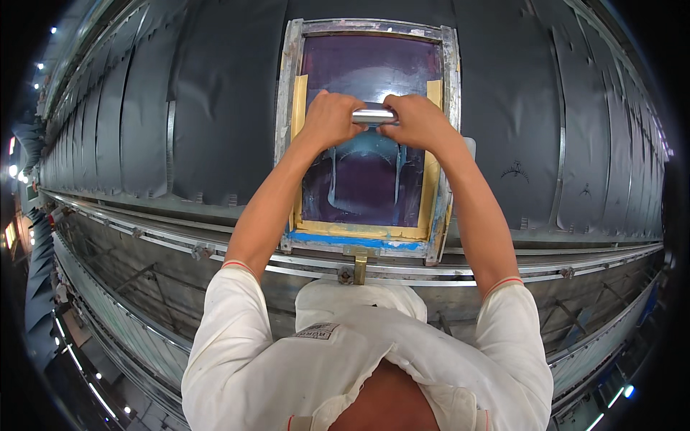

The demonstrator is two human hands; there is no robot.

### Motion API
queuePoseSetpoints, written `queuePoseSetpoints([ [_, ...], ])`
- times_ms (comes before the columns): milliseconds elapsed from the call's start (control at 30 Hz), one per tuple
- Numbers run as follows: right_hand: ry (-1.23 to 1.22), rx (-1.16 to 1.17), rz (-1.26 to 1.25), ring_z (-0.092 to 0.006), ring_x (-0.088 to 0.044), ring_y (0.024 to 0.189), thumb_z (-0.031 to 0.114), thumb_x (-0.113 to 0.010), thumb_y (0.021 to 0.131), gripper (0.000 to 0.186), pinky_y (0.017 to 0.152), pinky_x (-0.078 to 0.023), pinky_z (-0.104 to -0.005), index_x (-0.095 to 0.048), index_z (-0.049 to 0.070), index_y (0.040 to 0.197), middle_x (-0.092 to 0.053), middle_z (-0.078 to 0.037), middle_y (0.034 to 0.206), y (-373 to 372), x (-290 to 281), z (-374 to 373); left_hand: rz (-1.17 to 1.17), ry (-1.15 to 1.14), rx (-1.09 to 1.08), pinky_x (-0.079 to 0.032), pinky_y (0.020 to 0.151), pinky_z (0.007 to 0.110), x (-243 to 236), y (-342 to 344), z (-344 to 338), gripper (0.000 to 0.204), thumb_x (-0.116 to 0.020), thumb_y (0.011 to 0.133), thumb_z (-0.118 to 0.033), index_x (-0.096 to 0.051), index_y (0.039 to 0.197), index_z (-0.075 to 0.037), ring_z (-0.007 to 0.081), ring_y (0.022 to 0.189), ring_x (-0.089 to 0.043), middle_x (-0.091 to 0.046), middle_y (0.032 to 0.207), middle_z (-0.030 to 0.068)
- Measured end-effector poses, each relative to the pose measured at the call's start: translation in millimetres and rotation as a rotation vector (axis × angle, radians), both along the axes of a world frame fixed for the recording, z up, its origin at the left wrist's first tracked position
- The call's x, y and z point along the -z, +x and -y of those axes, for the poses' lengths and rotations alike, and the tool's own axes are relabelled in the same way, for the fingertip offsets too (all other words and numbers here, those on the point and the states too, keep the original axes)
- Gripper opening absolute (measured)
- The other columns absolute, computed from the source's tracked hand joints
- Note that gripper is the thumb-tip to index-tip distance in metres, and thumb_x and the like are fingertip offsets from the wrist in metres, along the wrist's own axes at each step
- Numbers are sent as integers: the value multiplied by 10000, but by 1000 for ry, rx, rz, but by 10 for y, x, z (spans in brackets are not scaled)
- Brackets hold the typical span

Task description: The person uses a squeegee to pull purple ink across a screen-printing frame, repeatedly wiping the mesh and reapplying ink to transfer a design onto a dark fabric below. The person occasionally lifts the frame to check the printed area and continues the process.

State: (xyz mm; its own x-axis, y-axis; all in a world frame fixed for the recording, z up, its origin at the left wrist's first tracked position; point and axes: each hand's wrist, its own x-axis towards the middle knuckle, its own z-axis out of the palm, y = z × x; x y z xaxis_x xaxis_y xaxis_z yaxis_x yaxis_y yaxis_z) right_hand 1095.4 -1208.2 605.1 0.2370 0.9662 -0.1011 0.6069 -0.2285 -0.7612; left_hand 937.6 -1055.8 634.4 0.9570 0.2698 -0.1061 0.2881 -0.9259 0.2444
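A screen printing frame lies flat on the long table before me, with a dark purple mesh edged in yellow tape and a blue strip at its near end. Over the mesh, both hands grip a squeegee with a silvery metal handle. My left hand is wrapped round its left end, my right hand round its right end. The squeegee's lower edge is hidden behind the hands. Pale streaks of ink mark the mesh on the near side of the squeegee.
Dark sheets cover the table on both sides of the frame; a few on the right carry small printed marks. A metal rail runs along the table's near edge, and a brass-coloured bracket joins it at the frame's near end.
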Motion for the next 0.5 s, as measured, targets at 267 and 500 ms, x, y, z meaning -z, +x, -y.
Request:
queuePoseSetpoints([
  [267, 135, -71, 70, -378, -695, 778, 130, -784, 710, 176, 755, -542, -492, -660, 60, 814, -690, -164, 750, -934, 283, 705, -22, -104, -6, -423, 781, 413, 23, -901, 719, 197, -866, 695, -220, -744, 840, -166, 276, 795, -681, -712, 802, 51],
  [500, 80, 3, 117, -411, -701, 805, 129, -796, 744, 192, 753, -561, -492, -708, 75, 906, -716, -189, 827, -75, 304, -110, 24, 10, 10, -413, 780, 423, 14, 18, -75, 197, -858, 702, -217, -743, 844, -144, 287, 802, -680, -711, 801, 61],
])
